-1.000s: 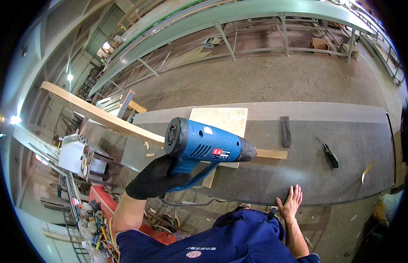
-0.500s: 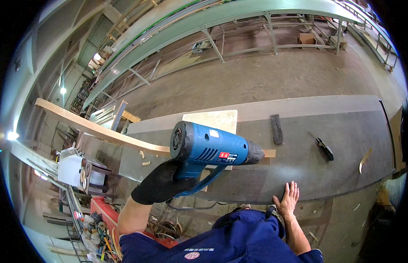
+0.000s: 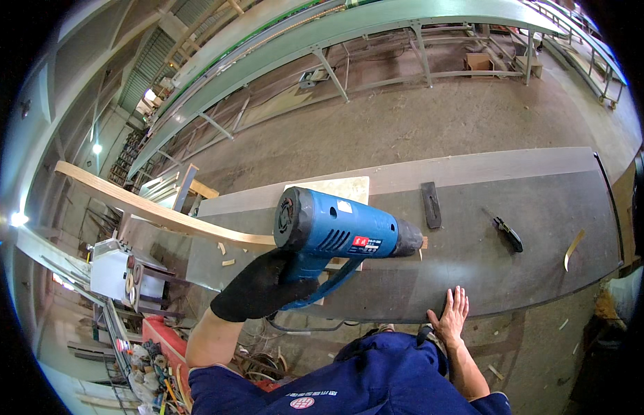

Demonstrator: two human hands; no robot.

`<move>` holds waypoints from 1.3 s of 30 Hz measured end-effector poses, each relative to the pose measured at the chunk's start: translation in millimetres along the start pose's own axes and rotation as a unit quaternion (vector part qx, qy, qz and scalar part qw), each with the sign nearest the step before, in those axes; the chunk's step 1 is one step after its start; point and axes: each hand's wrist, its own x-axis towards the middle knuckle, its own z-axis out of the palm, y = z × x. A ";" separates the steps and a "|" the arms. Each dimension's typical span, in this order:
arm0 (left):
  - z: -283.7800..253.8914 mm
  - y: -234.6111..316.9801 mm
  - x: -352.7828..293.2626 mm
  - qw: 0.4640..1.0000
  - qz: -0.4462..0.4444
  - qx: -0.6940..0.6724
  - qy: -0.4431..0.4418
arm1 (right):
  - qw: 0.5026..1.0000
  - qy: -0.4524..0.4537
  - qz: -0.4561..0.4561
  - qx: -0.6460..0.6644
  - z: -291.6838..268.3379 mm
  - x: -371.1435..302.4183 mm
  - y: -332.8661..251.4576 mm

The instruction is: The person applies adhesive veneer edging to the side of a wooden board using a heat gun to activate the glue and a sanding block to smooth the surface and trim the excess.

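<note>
My left hand [image 3: 256,285], in a black glove, is wrapped round the handle of a blue heat gun [image 3: 339,225]. The gun's dark nozzle points right, above the grey workbench [image 3: 460,266]. A long, curved wooden strip [image 3: 166,216] runs from the far left to behind the gun, and a small bit of wood shows just past the nozzle. My bare right hand [image 3: 451,318] lies on the bench's near edge with its fingers stretched out. Behind the gun is a pale square board [image 3: 360,188], partly covered by it.
On the bench are a dark flat bar [image 3: 431,205], a utility knife [image 3: 507,234] and a curled thin strip [image 3: 574,250]. Wood scraps [image 3: 228,263] lie at its left. A cable [image 3: 304,329] hangs along the near edge. Beyond the floor stands a long green-topped table [image 3: 377,31].
The heat gun has shifted slightly right in my left hand, and its nozzle covers more of the wood end. My right hand stays at the bench edge.
</note>
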 end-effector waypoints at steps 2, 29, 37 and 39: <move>-2.0 -1.8 -1.1 1.000 -0.014 0.004 0.004 | 1.000 0.005 -0.005 -0.005 -0.3 -0.8 0.7; -33.8 -27.5 -40.5 0.994 -0.054 0.071 0.068 | 1.000 0.005 -0.008 -0.017 0.6 -4.6 -2.3; -11.4 -15.1 -19.1 0.999 -0.021 0.009 0.041 | 1.000 0.011 -0.011 -0.015 -2.5 -4.2 -4.5; -7.9 -9.5 -15.0 1.000 -0.009 0.010 0.027 | 1.000 0.012 -0.008 -0.016 -0.7 -3.9 -2.5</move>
